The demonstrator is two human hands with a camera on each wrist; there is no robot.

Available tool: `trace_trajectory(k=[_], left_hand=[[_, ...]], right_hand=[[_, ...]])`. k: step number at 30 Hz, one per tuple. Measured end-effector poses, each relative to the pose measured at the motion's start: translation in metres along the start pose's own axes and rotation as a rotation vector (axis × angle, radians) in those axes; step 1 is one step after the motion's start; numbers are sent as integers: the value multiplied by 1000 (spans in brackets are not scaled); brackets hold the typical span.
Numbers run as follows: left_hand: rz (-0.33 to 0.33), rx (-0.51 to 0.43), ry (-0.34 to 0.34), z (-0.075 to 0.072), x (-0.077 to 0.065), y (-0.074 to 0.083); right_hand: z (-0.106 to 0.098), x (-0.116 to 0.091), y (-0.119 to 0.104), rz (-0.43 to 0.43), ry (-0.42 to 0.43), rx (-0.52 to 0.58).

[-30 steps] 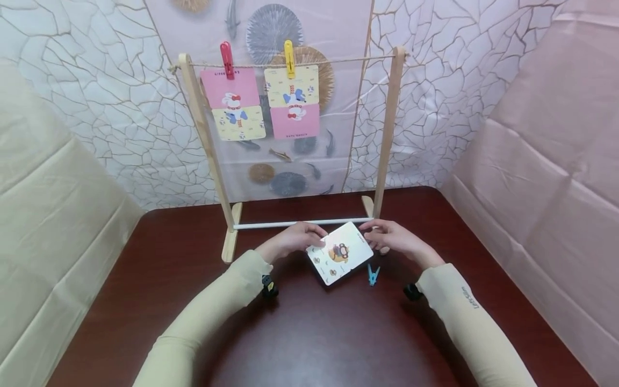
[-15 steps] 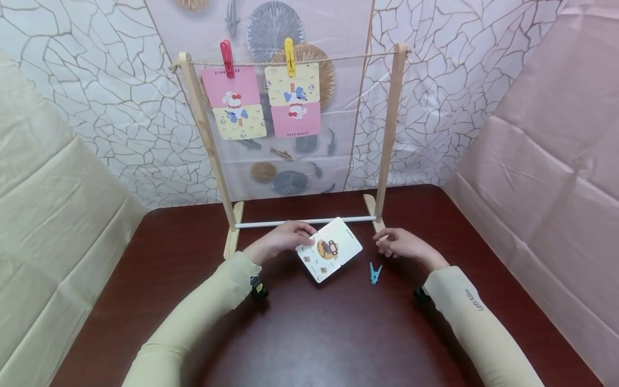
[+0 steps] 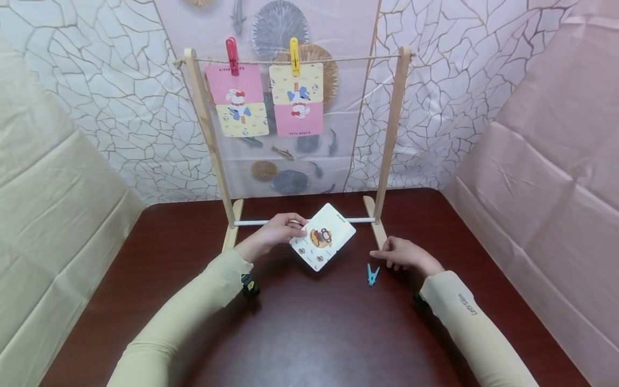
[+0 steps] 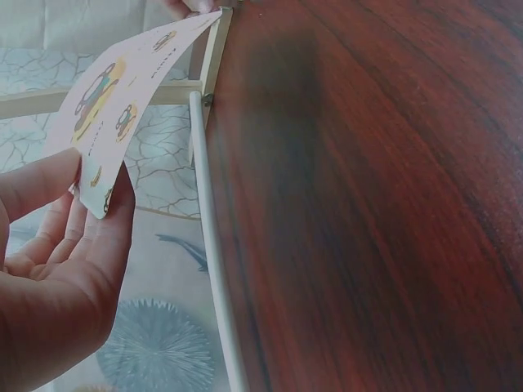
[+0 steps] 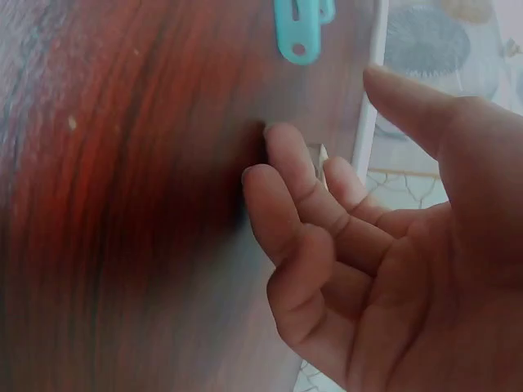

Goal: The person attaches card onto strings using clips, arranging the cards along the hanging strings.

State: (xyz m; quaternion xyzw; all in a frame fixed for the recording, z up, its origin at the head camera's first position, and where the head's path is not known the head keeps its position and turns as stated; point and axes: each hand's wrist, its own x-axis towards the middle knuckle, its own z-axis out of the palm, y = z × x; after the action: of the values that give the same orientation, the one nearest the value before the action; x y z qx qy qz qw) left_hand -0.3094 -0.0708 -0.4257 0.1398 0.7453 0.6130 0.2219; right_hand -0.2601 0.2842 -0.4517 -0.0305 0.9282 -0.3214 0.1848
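My left hand pinches a white card by its left corner, thumb on the printed face and fingers behind. A cartoon monkey and small pictures decorate the card, which tilts up above the table. In the left wrist view the card bows slightly away from the thumb. My right hand hovers beside a light blue clothespin lying on the table. In the right wrist view its fingers are loosely bent with nothing between them, and the clothespin lies beyond the fingertips.
A wooden rack stands at the back, with a rope across its top and a white bar low down. A red clothespin and a yellow clothespin each hold a pink-and-yellow card on the rope. Fabric walls enclose the dark table.
My left hand has drawn the card leftward and raised it, tilting its face up more. My right hand has left the card's edge and come down beside the blue clothespin.
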Motion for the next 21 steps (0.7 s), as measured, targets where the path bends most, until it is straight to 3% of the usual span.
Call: trace_trajectory(k=[13,21], left_hand=[[17,43,19,-2,1,8],[31,-2,50,1,3,14]], right_hand=[[10,1,-7,-12,3,-32],[16,5,-13,-18,-7,-36]])
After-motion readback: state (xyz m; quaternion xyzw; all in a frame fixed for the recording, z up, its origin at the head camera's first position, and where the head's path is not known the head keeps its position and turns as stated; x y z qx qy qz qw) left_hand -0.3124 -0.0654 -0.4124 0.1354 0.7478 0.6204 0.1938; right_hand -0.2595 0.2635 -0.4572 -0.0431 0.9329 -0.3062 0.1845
